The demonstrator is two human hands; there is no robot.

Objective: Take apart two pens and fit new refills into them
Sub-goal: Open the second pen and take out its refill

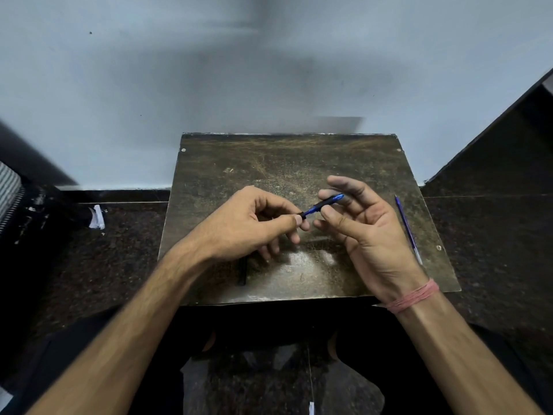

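Observation:
A short blue and black pen part (323, 204) is held above the small dark worn table (299, 163). My left hand (254, 226) pinches its black near end between thumb and forefinger. My right hand (362, 226) is spread palm up, and its fingertips touch the blue far end. A thin blue refill (407, 229) with a clear tip lies on the table to the right of my right hand. A dark stick-like piece (241, 272) lies on the table under my left wrist, partly hidden.
The table stands against a pale blue wall (209, 85) on a dark speckled floor. A white scrap of paper (97, 217) lies on the floor at left. My legs and feet are below the table's front edge.

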